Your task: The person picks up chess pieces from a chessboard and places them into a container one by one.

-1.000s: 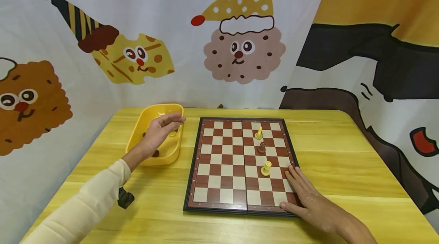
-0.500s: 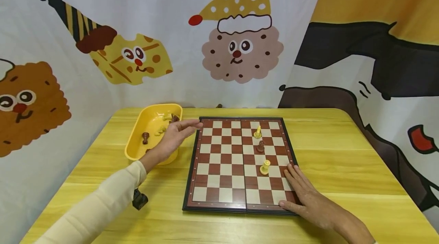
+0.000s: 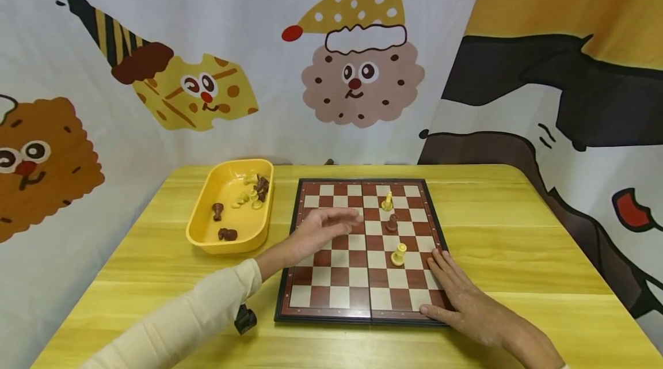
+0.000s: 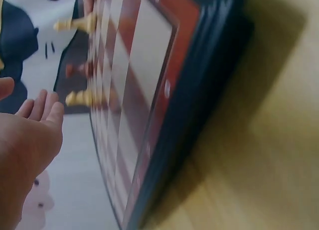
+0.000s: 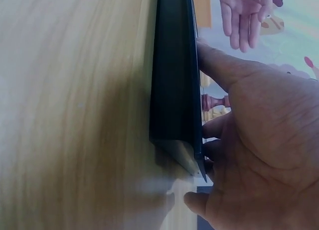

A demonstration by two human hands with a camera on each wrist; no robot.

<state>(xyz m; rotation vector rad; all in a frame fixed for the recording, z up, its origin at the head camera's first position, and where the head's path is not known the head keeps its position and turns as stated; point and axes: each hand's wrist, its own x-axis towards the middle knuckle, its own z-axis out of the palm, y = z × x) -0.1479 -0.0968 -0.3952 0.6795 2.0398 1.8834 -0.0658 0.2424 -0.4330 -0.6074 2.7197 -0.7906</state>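
My left hand [image 3: 323, 231] hovers over the left half of a red-and-cream chessboard [image 3: 340, 295], its fingers loosely extended and pointing right. Nothing shows in its palm in the right wrist view. At the board's front right corner, my right hand [image 3: 468, 303] rests with fingers on the right border and the thumb on the front border. Three chess pieces stand upright on the right half: a yellow piece [image 3: 387, 202] at the back, a brown piece [image 3: 392, 223] behind the middle, and a yellow piece with a wide crown [image 3: 399, 255] nearest me.
Left of the board sits a yellow tray [image 3: 199, 225] with several brown and yellow chess pieces lying in it. A black wrist device [image 3: 245, 319] hangs below the left cuff. Behind the wooden table [image 3: 497, 208] hangs a cartoon-printed curtain [image 3: 279, 69].
From above the tray, my left hand has moved right over the chessboard, uncovering the pieces in the tray. My right hand stays on the board's corner, and the three standing pieces keep their places.
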